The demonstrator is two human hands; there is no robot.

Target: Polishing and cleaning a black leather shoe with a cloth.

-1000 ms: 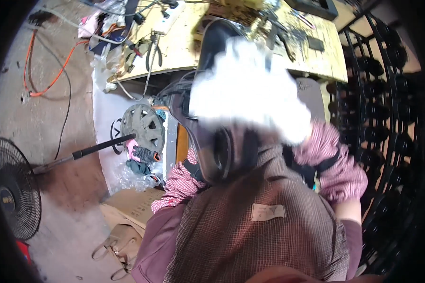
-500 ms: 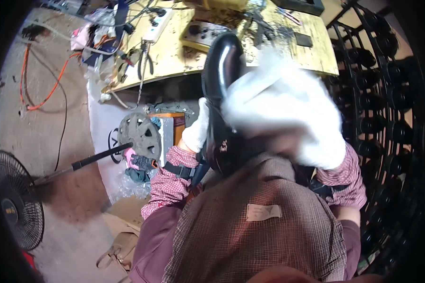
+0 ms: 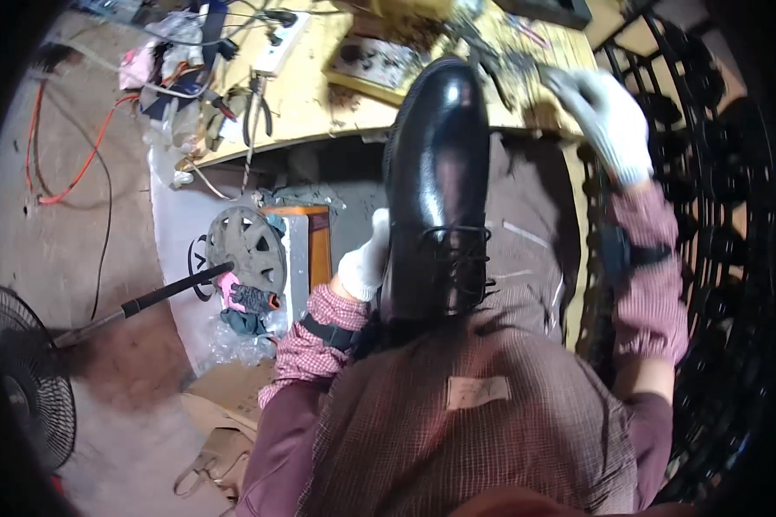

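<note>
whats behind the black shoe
Past the black shoe, the wooden table shows, with a dark-stained, yellow-edged piece partly behind the toe. The shoe hides a stretch of the table's edge and most fingers of the left hand.

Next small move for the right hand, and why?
Probably bring the right hand over to the black shoe: the left hand supports its left side, while the right is apart from it, near the workbench's right end. Whether the right holds anything is unclear.

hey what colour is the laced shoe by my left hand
The shoe is glossy black, clearest in the head view.
</note>
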